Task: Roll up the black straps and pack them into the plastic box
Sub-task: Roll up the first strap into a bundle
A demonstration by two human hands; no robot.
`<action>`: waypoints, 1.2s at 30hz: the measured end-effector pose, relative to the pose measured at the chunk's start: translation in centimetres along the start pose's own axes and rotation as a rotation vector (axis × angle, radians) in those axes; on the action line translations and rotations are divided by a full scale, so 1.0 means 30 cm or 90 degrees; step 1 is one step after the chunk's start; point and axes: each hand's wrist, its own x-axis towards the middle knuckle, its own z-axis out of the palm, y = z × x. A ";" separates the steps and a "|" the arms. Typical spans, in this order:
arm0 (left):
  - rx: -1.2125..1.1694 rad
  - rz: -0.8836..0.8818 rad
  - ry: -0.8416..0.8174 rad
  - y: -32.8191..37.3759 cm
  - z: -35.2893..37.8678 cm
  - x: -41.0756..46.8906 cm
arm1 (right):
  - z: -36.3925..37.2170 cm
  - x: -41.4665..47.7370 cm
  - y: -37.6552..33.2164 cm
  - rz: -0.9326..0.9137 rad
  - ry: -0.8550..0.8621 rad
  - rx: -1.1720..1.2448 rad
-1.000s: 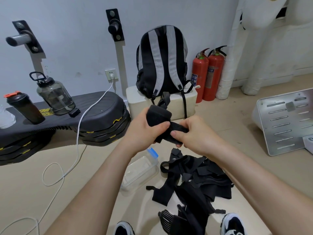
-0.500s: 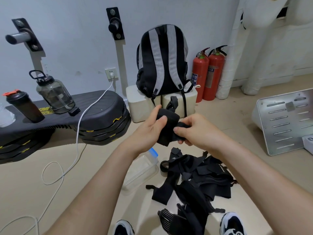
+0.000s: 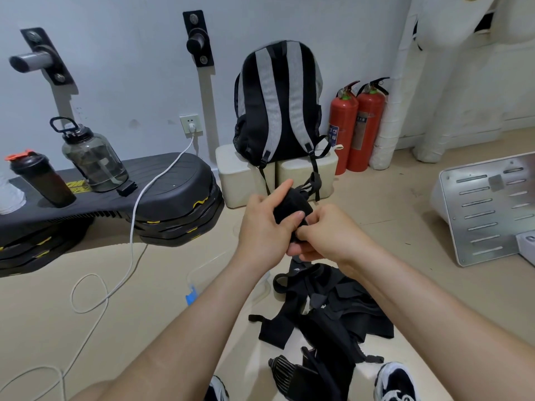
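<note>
Two hands are gripping a rolled black strap (image 3: pixel 292 205) at frame centre, left hand (image 3: pixel 265 227) curling around it, right hand (image 3: pixel 333 233) pinching its edge. Loose straps (image 3: pixel 333 311) and the plastic box (image 3: pixel 202 270) are lying below.

1. A black-and-grey backpack (image 3: pixel 278 105) stands upright against the wall, on two white blocks (image 3: pixel 234 172).
2. Two red extinguishers (image 3: pixel 356 125) stand side by side just right of the blocks, beside a white wrapped pipe (image 3: pixel 405 82).
3. A stack of black steppers (image 3: pixel 173 183) lies at the left. On top stand a smoky jug (image 3: pixel 92 157) and a dark shaker (image 3: pixel 40 180) with an orange lid.
4. A white cable (image 3: pixel 133 227) runs from the socket (image 3: pixel 189 124) over the steppers and loops on the floor.
5. One peg (image 3: pixel 34 57) juts from the wall at the left, and another (image 3: pixel 198 39) sits nearer the backpack.
6. A slotted metal panel (image 3: pixel 486 209) stands tilted at the right.
</note>
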 end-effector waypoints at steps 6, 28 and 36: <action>0.179 0.134 -0.127 0.005 -0.025 -0.013 | -0.033 -0.025 -0.024 0.109 -0.097 0.305; 0.178 0.101 -0.104 0.063 -0.136 -0.022 | -0.011 0.018 0.043 -0.365 0.124 -0.329; 0.036 0.105 -0.038 0.062 -0.186 -0.041 | 0.002 0.022 0.063 -0.464 0.141 -0.349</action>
